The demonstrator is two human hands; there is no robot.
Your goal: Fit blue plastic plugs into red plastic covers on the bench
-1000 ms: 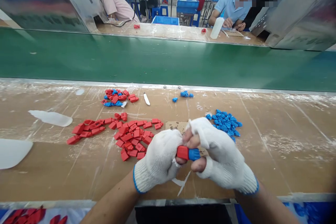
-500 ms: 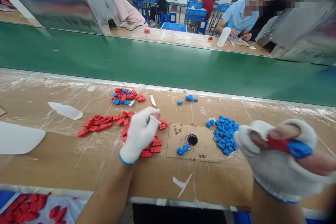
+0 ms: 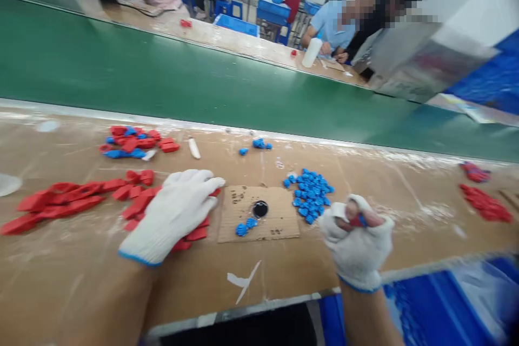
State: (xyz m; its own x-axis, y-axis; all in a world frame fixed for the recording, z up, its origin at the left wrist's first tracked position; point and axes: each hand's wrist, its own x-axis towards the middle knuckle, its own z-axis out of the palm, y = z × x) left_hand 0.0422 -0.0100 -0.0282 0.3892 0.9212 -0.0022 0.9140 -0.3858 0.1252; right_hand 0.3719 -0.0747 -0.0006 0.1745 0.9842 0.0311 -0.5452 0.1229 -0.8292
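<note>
My left hand (image 3: 174, 213), in a white glove with a blue cuff, lies over a group of red plastic parts (image 3: 138, 203). Its fingers are stretched out, and the parts beneath the palm are hidden. My right hand (image 3: 359, 243), in a glove with bare fingertips, is closed around a small red and blue plastic part (image 3: 358, 220), mostly covered by the fingers. Left of that hand lies a pile of small blue parts (image 3: 312, 194). Between the hands, a cardboard piece (image 3: 284, 208) bears a small round dish of dark liquid (image 3: 260, 208) and a few blue parts (image 3: 243, 228).
A mixed red and blue heap (image 3: 132, 143) and a white slim tool (image 3: 194, 148) lie near the green belt (image 3: 243, 97). Torn white paper (image 3: 243, 281) is in front. Red parts (image 3: 486, 204) lie far right, above a blue bin (image 3: 433, 303). People sit across the belt.
The view has swung to the right. My left hand has gone from closed fingers to lying spread on the red parts. My right hand has lowered, still gripping the red and blue part.
</note>
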